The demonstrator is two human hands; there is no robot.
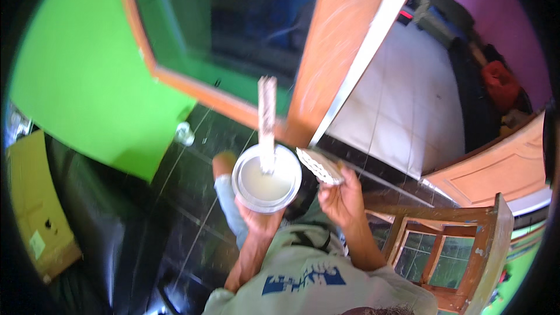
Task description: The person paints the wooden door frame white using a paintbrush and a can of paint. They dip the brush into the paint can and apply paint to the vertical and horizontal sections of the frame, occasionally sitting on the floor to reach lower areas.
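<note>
My left hand holds a round metal can from below; pale liquid fills it. A flat stick smeared with white stands up out of the can. My right hand grips a flat white-coated brush or scraper just right of the can's rim. Both hands are raised in front of my chest, above my bent knee.
An orange wooden window frame with dark glass stands ahead, set in a green wall. A loose wooden window sash leans at the lower right. A cardboard box lies left. Dark tiles are underfoot, white tiles beyond.
</note>
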